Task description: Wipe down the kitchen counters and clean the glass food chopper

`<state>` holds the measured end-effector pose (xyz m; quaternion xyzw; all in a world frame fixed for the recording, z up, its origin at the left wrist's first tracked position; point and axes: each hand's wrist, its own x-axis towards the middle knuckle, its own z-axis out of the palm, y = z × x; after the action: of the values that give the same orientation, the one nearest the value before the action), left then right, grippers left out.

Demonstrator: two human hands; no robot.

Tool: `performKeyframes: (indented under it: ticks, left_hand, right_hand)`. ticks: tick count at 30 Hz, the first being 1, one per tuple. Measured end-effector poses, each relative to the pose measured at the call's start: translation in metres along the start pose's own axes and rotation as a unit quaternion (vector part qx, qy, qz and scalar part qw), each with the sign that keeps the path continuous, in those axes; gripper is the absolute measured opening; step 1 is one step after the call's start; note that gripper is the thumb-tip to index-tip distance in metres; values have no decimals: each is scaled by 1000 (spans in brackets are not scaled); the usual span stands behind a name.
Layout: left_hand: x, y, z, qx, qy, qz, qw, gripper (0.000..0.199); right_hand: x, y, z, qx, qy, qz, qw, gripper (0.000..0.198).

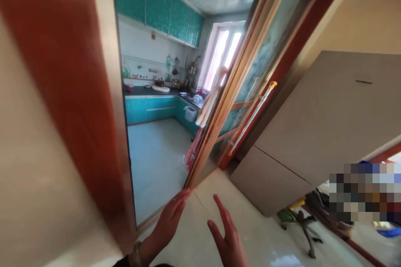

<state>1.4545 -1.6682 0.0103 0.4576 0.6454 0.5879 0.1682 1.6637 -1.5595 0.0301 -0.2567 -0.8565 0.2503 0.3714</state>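
Both of my hands are raised at the bottom of the head view, in front of an open kitchen doorway. My left hand (169, 221) has its fingers stretched out and holds nothing; a band circles its wrist. To its right, my right hand (230, 233) is empty too, with thumb and fingers spread apart. Beyond the fingertips stands a wood-framed sliding glass door (216, 129), pushed to the right. I see no contact between either hand and the door frame.
A red-brown door frame (97, 104) rises on the left. Inside the kitchen are teal upper cabinets (158, 4), a dark counter (140, 91) and a white bin (190, 113). At right stand a large grey-beige cabinet or fridge (326, 112) and a wheeled chair base (303, 225).
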Motion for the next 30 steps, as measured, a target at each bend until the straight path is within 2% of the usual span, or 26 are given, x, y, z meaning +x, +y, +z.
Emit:
performKeyframes:
  ticks: [3, 6, 9, 13, 16, 18, 21, 24, 27, 30]
  left_hand:
    - [63, 8, 24, -10, -26, 44, 999, 42]
    - [114, 7, 35, 6, -21, 71, 997, 41]
    - [162, -9, 30, 34, 15, 51, 998, 43]
    - [225, -34, 5, 42, 106, -29, 993, 41]
    - [261, -49, -19, 32, 199, -58, 978, 40]
    - [276, -58, -37, 32, 262, -76, 962, 44]
    - [287, -78, -69, 52, 350, -125, 927, 49]
    - [293, -112, -110, 80, 433, -162, 883, 51]
    - [312, -154, -163, 111, 506, -149, 842, 55]
    - [359, -185, -223, 118, 539, -142, 822, 54]
  right_hand:
    - [53, 38, 1, 16, -19, 10, 1000, 64]
    - [112, 68, 12, 51, -30, 21, 998, 64]
    - [176, 93, 31, 91, -58, 15, 994, 64]
    - [269, 118, 67, 167, -151, -28, 974, 55]
    - [341, 122, 109, 195, -250, -52, 947, 50]
    - [384, 111, 144, 218, -334, -86, 913, 57]
    - [437, 78, 200, 286, -431, -132, 846, 65]
    - [483, 38, 256, 349, -457, -173, 800, 63]
    - [534, 12, 313, 361, -439, -210, 796, 54]
    - [593, 9, 370, 348, -388, -221, 824, 48]
